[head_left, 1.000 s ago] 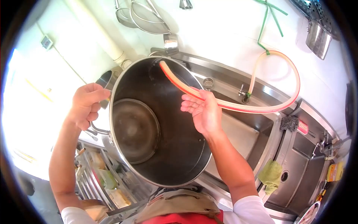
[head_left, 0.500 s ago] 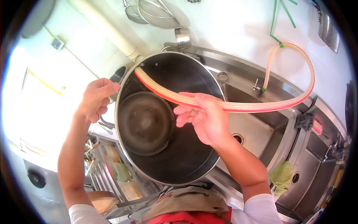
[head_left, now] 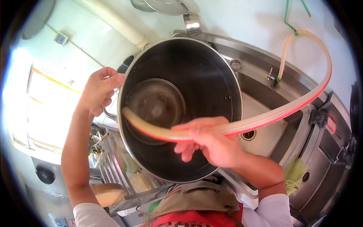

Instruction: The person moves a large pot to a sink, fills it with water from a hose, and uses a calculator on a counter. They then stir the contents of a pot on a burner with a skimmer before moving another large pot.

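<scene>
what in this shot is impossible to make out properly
All in the head view:
- Hose: part covered by the right hand; its free end is blurred.
- Pot: most of its outside is hidden by its own rim.
- Strainer: cut off by the top edge.
- Red cloth: lettering cut off by the bottom edge.

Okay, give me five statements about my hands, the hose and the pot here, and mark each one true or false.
1. The right hand holds the hose. True.
2. The left hand is deep inside the pot. False: it is at the rim.
3. The hose is blue-striped. False: it is red-striped.
4. The hose's free end shows within the pot's opening. True.
5. A green cloth lies at a sink's edge. True.
</scene>
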A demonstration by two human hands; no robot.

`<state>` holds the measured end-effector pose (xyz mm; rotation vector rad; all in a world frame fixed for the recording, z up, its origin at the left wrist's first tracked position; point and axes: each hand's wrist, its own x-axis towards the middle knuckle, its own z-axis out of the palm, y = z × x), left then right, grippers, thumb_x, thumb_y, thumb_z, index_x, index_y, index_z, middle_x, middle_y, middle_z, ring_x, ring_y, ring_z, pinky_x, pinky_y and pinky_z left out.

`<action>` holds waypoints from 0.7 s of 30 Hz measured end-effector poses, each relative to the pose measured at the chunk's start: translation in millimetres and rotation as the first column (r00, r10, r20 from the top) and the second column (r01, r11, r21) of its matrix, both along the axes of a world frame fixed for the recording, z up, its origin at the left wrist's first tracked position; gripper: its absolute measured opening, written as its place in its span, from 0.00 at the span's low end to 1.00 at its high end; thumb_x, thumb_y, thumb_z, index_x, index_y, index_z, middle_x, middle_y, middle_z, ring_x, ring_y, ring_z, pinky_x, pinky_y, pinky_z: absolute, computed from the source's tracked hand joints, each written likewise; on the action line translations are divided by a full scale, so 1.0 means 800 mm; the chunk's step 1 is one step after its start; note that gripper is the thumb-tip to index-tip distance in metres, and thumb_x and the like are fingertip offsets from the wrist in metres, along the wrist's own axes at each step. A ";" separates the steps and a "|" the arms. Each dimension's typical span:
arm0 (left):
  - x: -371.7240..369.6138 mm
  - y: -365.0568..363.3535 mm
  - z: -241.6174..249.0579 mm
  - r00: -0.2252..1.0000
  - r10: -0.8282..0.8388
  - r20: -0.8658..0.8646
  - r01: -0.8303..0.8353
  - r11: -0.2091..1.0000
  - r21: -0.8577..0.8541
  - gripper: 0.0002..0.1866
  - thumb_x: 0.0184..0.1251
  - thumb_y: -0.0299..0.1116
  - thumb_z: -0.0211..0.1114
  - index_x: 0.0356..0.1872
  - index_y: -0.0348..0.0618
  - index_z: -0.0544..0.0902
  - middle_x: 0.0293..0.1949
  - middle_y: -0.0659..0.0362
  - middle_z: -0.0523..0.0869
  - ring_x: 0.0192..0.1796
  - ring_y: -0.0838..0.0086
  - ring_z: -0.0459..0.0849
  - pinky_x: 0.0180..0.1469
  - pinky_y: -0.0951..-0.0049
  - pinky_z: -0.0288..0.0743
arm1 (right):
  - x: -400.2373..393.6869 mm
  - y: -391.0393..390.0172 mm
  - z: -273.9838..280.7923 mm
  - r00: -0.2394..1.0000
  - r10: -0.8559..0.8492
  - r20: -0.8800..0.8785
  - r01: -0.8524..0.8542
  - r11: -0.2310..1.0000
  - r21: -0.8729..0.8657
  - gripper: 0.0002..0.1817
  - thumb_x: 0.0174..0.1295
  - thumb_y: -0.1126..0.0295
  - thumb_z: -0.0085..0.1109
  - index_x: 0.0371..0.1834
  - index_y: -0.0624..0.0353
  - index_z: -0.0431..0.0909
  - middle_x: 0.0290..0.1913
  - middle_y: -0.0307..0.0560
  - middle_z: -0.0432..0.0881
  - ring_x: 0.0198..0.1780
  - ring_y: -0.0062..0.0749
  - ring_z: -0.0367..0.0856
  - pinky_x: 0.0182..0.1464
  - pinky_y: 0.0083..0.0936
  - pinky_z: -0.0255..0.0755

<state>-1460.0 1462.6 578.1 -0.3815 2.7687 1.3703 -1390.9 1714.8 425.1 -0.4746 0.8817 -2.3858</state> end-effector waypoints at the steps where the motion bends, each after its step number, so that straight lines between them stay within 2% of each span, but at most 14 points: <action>1: 0.000 0.002 0.001 1.000 0.001 -0.004 -0.001 1.000 -0.004 0.17 0.53 0.39 0.72 0.30 0.45 0.71 0.18 0.72 0.65 0.15 0.91 0.53 0.12 0.86 0.42 | 0.006 0.001 -0.002 0.998 0.052 0.030 -0.053 0.998 0.021 0.17 0.64 0.71 0.46 0.49 0.75 0.75 0.31 0.59 0.82 0.27 0.37 0.81 0.32 0.27 0.77; 3: 0.006 0.014 0.004 1.000 0.011 0.003 -0.011 1.000 -0.010 0.17 0.53 0.39 0.73 0.30 0.46 0.71 0.18 0.73 0.65 0.14 0.91 0.53 0.12 0.86 0.42 | 0.019 0.001 -0.016 0.993 0.117 0.017 -0.118 0.990 0.078 0.16 0.64 0.72 0.46 0.49 0.73 0.76 0.32 0.58 0.82 0.27 0.35 0.82 0.33 0.25 0.77; 5: 0.009 0.019 0.004 1.000 0.022 0.010 -0.021 0.999 -0.032 0.17 0.53 0.39 0.73 0.31 0.46 0.71 0.18 0.73 0.64 0.14 0.92 0.52 0.11 0.87 0.42 | 0.030 0.005 -0.027 0.980 0.197 0.024 -0.198 0.967 0.162 0.16 0.65 0.71 0.47 0.48 0.71 0.77 0.33 0.55 0.83 0.28 0.29 0.81 0.34 0.22 0.75; 8: 0.012 0.023 0.004 1.000 0.027 0.000 -0.027 0.999 -0.044 0.17 0.53 0.39 0.73 0.31 0.47 0.71 0.18 0.73 0.64 0.14 0.92 0.52 0.11 0.87 0.42 | 0.054 0.013 -0.059 0.941 0.274 0.199 -0.316 0.921 0.227 0.15 0.64 0.70 0.48 0.47 0.70 0.78 0.31 0.51 0.83 0.27 0.26 0.81 0.33 0.21 0.75; 11: 0.014 0.020 0.000 1.000 0.015 -0.012 -0.015 1.000 -0.013 0.18 0.53 0.39 0.73 0.31 0.47 0.70 0.18 0.73 0.64 0.14 0.92 0.52 0.11 0.87 0.42 | 0.063 0.033 -0.084 0.924 0.294 0.244 -0.374 0.825 0.424 0.15 0.62 0.70 0.50 0.46 0.70 0.79 0.30 0.49 0.83 0.26 0.24 0.80 0.29 0.20 0.75; 12: 0.016 0.021 0.001 1.000 0.012 -0.007 -0.012 1.000 -0.024 0.18 0.53 0.39 0.73 0.31 0.47 0.70 0.18 0.74 0.65 0.14 0.93 0.52 0.11 0.87 0.41 | 0.066 0.038 -0.100 0.932 0.254 0.258 -0.350 0.811 0.469 0.15 0.60 0.69 0.51 0.43 0.69 0.80 0.28 0.47 0.83 0.25 0.22 0.79 0.26 0.18 0.74; 15: 0.020 0.022 0.000 1.000 0.001 -0.012 -0.001 1.000 0.001 0.18 0.53 0.38 0.73 0.30 0.47 0.69 0.18 0.74 0.64 0.15 0.93 0.52 0.12 0.87 0.41 | 0.052 0.063 -0.118 0.970 0.174 0.172 -0.245 0.719 0.650 0.15 0.57 0.68 0.51 0.40 0.68 0.80 0.26 0.45 0.83 0.24 0.21 0.79 0.25 0.18 0.74; 18: 0.025 0.020 -0.002 1.000 -0.022 -0.018 0.022 1.000 0.003 0.19 0.51 0.39 0.74 0.30 0.48 0.69 0.17 0.74 0.63 0.15 0.93 0.51 0.12 0.87 0.40 | 0.031 0.054 -0.148 0.990 0.079 0.118 -0.141 0.652 0.745 0.16 0.56 0.67 0.50 0.39 0.69 0.80 0.25 0.45 0.82 0.23 0.21 0.79 0.25 0.18 0.74; 21: 0.027 0.019 -0.003 1.000 -0.018 -0.025 0.018 1.000 0.008 0.20 0.50 0.39 0.75 0.30 0.48 0.69 0.17 0.74 0.63 0.15 0.92 0.51 0.12 0.86 0.40 | 0.029 0.007 -0.138 0.980 0.136 0.148 -0.199 0.761 0.617 0.16 0.57 0.67 0.50 0.38 0.69 0.80 0.25 0.46 0.82 0.23 0.22 0.79 0.25 0.18 0.74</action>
